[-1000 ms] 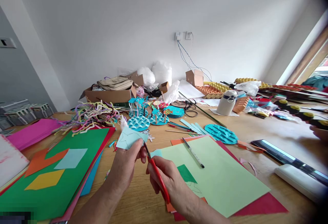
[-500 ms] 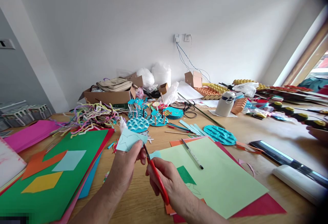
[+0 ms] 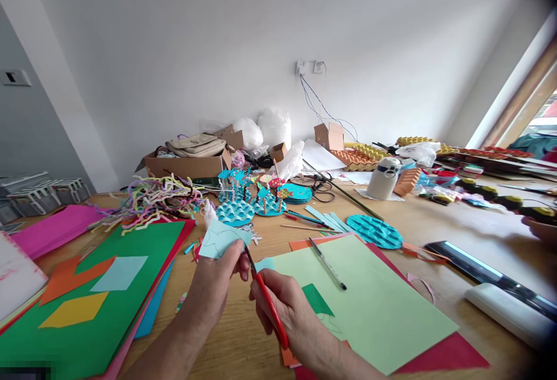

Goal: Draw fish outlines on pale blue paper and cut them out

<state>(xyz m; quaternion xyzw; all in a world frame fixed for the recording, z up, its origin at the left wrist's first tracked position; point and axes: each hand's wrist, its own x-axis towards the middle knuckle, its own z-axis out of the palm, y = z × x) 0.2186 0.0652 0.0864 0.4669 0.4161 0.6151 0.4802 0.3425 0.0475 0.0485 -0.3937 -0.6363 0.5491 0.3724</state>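
Note:
Between the thumb and fingers of my left hand is a piece of light blue paper with pencil lines drawn on it. My right hand grips red-handled scissors, their dark blades pointing up at the paper's right edge by my left thumb. Whether the blades are parted I cannot tell. Under and beside my right hand lies a pale green sheet, with a pen and a green scrap on it.
At left, coloured sheets carry orange, yellow and pale blue scraps. Fuzzy pipe cleaners lie behind them. Blue wavy discs with paper fish stand ahead. A blue ridged disc, white bottle and white device are at right.
Both hands, the paper and the scissors keep nearly the same pose. The whole view has shifted slightly.

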